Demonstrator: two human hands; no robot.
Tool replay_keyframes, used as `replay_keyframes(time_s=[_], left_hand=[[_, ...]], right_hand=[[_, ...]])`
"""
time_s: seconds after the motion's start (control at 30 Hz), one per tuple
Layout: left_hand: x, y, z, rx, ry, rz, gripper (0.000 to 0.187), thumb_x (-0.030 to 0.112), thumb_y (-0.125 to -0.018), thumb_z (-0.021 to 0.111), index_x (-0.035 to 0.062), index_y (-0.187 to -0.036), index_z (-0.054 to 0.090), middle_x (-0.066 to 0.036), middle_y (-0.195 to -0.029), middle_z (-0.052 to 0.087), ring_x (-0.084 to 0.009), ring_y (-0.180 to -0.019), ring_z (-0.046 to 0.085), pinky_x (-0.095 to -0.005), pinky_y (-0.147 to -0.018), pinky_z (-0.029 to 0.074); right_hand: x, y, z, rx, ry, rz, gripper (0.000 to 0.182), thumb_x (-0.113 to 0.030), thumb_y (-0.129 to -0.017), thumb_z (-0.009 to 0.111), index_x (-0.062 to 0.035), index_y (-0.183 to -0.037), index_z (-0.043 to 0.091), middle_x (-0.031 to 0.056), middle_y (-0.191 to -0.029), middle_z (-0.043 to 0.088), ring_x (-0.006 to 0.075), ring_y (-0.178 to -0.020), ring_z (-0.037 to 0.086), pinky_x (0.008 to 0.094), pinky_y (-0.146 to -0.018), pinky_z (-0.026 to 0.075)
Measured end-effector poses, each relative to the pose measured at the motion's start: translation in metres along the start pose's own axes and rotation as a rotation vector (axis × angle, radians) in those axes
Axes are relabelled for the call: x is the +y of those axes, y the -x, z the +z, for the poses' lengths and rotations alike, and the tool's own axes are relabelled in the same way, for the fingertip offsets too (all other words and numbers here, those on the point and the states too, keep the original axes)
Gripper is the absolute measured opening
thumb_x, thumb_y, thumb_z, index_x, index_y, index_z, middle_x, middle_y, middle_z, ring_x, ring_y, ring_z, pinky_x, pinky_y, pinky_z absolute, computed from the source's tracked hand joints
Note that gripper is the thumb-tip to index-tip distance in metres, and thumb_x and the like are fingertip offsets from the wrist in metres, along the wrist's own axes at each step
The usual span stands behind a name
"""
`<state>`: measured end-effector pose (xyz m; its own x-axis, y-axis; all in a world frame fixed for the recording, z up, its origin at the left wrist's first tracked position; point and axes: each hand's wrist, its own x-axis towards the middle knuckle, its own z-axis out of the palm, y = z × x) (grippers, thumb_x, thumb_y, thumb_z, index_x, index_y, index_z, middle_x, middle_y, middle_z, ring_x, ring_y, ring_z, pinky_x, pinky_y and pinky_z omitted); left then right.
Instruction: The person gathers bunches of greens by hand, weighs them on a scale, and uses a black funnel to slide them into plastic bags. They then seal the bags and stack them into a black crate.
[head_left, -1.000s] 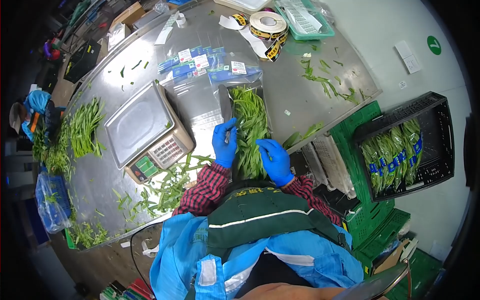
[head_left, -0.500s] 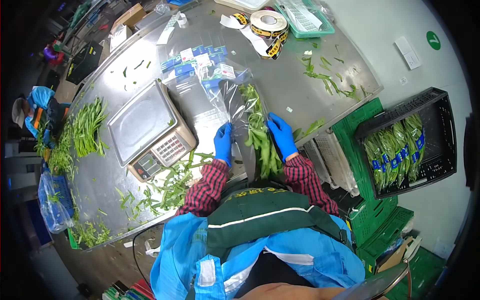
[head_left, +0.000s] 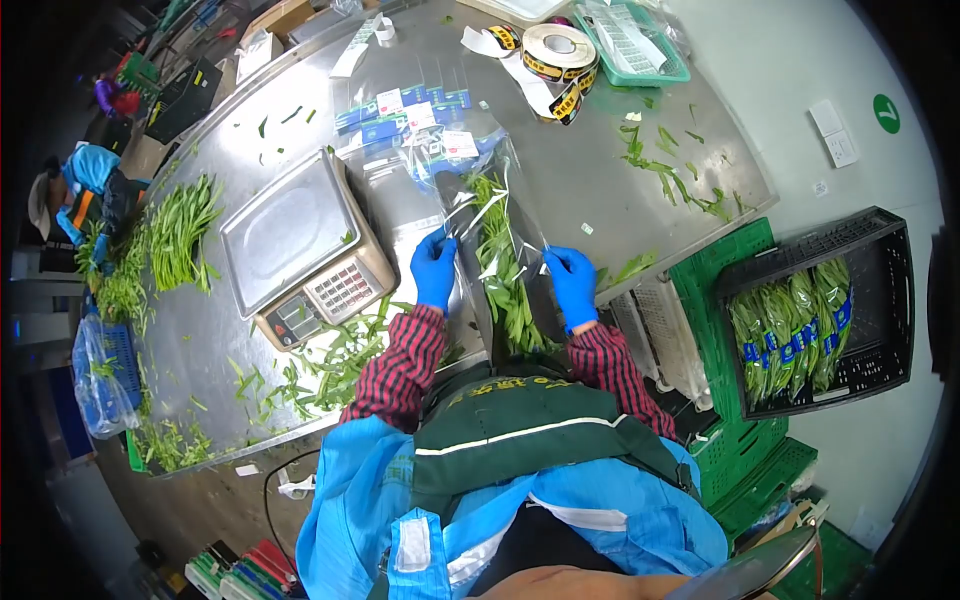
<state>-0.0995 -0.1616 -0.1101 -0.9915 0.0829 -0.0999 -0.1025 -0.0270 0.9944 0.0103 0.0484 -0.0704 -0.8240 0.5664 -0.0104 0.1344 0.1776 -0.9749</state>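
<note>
A clear plastic bag (head_left: 522, 212) lies in front of me with a bunch of long-stemmed leafy greens (head_left: 503, 275) in it, the leaves toward my body. My left hand (head_left: 434, 272), in a blue glove, pinches the bag's left edge. On the other side my right hand (head_left: 572, 286), also gloved in blue, has its fingers closed on the right edge. Between them the film is spread wide over the greens. Past the bag's far end lie several flat printed bags (head_left: 412, 112) with blue bands and white labels.
A scale (head_left: 310, 250) stands left of the bag, with loose leaves (head_left: 335, 365) in front. More greens (head_left: 185, 235) lie farther left, near a co-worker (head_left: 95, 195). A label roll (head_left: 558, 50) and green basket (head_left: 640, 45) are at the back. Bagged greens fill part of a black crate (head_left: 815, 310) at right.
Both hands have moved slightly apart, drawing the bag wider around the greens. My view has shifted a little.
</note>
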Motion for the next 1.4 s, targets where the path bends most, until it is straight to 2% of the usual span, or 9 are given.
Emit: replay_keyframes(time_s=[0.23,0.43,0.53,0.8,0.87,1.03,1.1,1.23,1.4], left_hand=[[-0.002,0.032,0.0,0.07,0.14,0.016,0.03,0.003,-0.085,0.061,0.0023,-0.115,0.057,-0.002,-0.098,0.061,-0.0059,-0.085,0.054,-0.0192,-0.075,0.043],[-0.002,0.029,0.008,0.17,0.023,0.131,0.036,0.003,-0.085,0.06,0.0036,-0.12,0.055,0.002,-0.087,0.056,-0.0052,-0.076,0.049,-0.0181,-0.073,0.041],[0.004,0.019,0.006,0.04,0.055,0.008,0.039,0.003,-0.084,0.06,0.0035,-0.122,0.052,-0.001,-0.089,0.057,-0.008,-0.079,0.051,-0.0217,-0.076,0.044],[0.055,0.057,0.001,0.004,0.083,0.063,0.037,-0.002,-0.085,0.055,0.0019,-0.122,0.052,0.001,-0.082,0.052,-0.0064,-0.076,0.048,-0.0197,-0.073,0.042],[0.032,0.065,-0.007,-0.033,0.036,0.037,0.041,0.006,-0.086,0.057,0.0037,-0.126,0.048,0.001,-0.082,0.052,-0.0062,-0.075,0.048,-0.0212,-0.071,0.042],[0.004,0.056,0.003,-0.137,0.013,-0.347,0.054,0.022,-0.087,0.061,0.001,-0.131,0.04,-0.012,-0.12,0.053,-0.0192,-0.111,0.049,-0.0308,-0.094,0.041],[-0.018,0.056,0.004,-0.183,0.131,-0.468,0.041,0.024,-0.088,0.061,-0.0021,-0.119,0.051,-0.007,-0.104,0.06,-0.0135,-0.095,0.055,-0.0269,-0.083,0.045],[-0.025,0.079,-0.006,-0.132,-0.024,-0.467,0.024,0.019,-0.088,0.06,-0.0028,-0.099,0.061,-0.003,-0.081,0.064,-0.0101,-0.073,0.058,-0.0234,-0.068,0.047],[-0.017,0.105,-0.03,-0.295,0.031,-0.416,0.018,0.014,-0.09,0.056,-0.0026,-0.092,0.063,-0.006,-0.08,0.065,-0.0109,-0.071,0.059,-0.0244,-0.067,0.049]], right_hand=[[0.021,0.011,-0.011,-0.04,0.062,0.092,0.016,-0.011,-0.079,0.067,0.0001,-0.089,0.066,0.0108,-0.085,0.065,0.0155,-0.076,0.061,0.028,-0.071,0.048],[0.015,0.007,-0.01,0.012,0.138,-0.006,0.014,-0.011,-0.08,0.066,-0.0008,-0.089,0.066,0.0113,-0.086,0.065,0.0185,-0.077,0.062,0.0293,-0.071,0.048],[0.011,0.003,-0.006,-0.015,0.169,-0.044,0.013,-0.012,-0.079,0.066,-0.0014,-0.088,0.066,0.0118,-0.085,0.064,0.0202,-0.078,0.062,0.0293,-0.071,0.048],[-0.008,0.028,-0.026,-0.099,0.21,-0.086,0.01,-0.008,-0.081,0.065,-0.0001,-0.088,0.064,0.0072,-0.083,0.063,0.0131,-0.075,0.058,0.026,-0.069,0.046],[0.003,0.033,-0.026,-0.113,0.146,-0.015,0.013,-0.008,-0.082,0.065,-0.0002,-0.092,0.063,0.0069,-0.084,0.063,0.013,-0.076,0.058,0.0259,-0.069,0.046],[0.024,0.007,-0.019,0.017,0.019,0.099,0.026,-0.014,-0.083,0.065,0.0002,-0.103,0.059,0.0081,-0.094,0.063,0.0163,-0.078,0.06,0.0295,-0.073,0.048],[0.058,0.003,-0.021,0.041,0.149,-0.052,0.03,-0.022,-0.085,0.063,0.0015,-0.103,0.06,0.0086,-0.088,0.063,0.0155,-0.073,0.057,0.0296,-0.069,0.047],[0.032,0.036,-0.043,-0.307,0.157,0.261,0.028,-0.026,-0.086,0.06,0.0016,-0.091,0.064,0.0084,-0.07,0.06,0.0139,-0.064,0.053,0.0307,-0.06,0.043],[0.037,0.073,-0.059,-0.344,0.185,0.121,0.021,-0.02,-0.085,0.06,0.0002,-0.087,0.064,0.009,-0.068,0.059,0.013,-0.061,0.053,0.0292,-0.058,0.044]])
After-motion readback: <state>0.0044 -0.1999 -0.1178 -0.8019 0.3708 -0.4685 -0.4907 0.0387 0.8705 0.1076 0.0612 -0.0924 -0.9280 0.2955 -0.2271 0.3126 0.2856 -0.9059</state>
